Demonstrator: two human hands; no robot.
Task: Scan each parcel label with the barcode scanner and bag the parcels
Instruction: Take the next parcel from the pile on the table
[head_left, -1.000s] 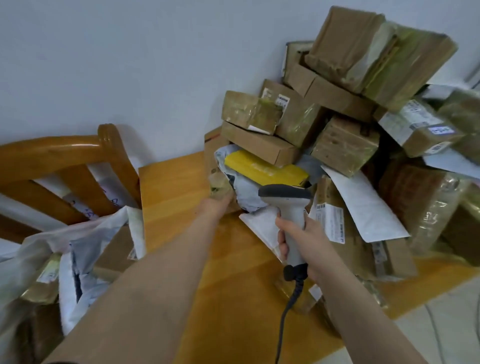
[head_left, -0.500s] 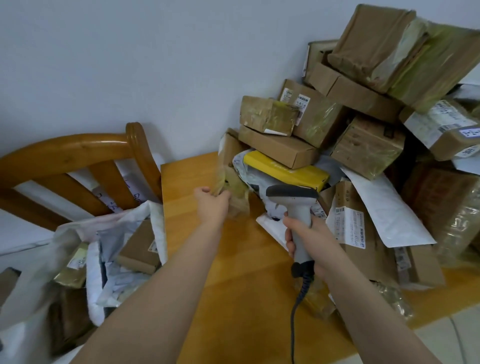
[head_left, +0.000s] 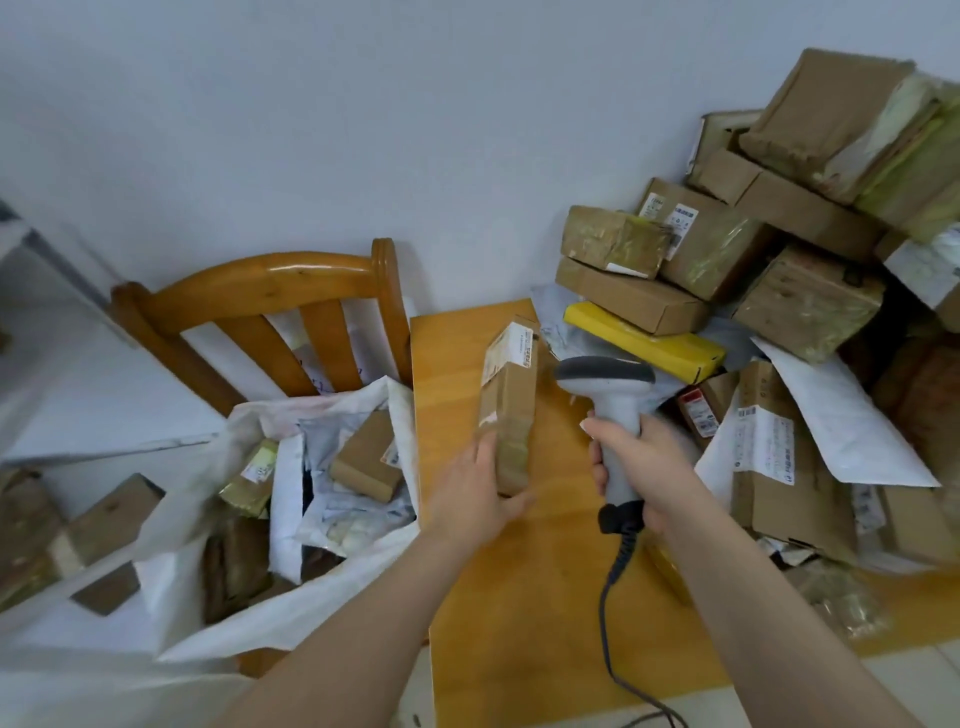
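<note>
Cardboard fills our left hand (head_left: 478, 499): we grip a slim brown box (head_left: 509, 410) by its lower end, thumb under the near corner, so that it stands on end above the table (head_left: 493, 597) and touches nothing else. Its white label (head_left: 511, 348) wraps the upper end, well clear of our grip. Our right hand (head_left: 639, 467) is clenched round the handle of the scanner (head_left: 608, 379), whose grey head sits just beside the box's upper half, on its right. We cannot tell whether the window faces the label. The cable (head_left: 610, 613) trails off the near table edge.

We judge this to be the scan step for this box, with bagging to follow. The box looks light, since one hand carries it by an end. It also looks stiff enough to take a firm pinch across its narrow faces without caving. The lower part is wrapped in glossy tape, which may be slippery, so we would keep the thumb on a corner and off the flat taped face. Holding low is right, as it leaves the label bare for the beam. The label seems to face up and left, away from the scanner head, so a twist of the wrist looks needed.

To our left the white bag (head_left: 244, 618) gapes on the chair (head_left: 270, 280), with several parcels in it. To our right waits the pile (head_left: 779, 312), much of it unscanned by the look of it.
</note>
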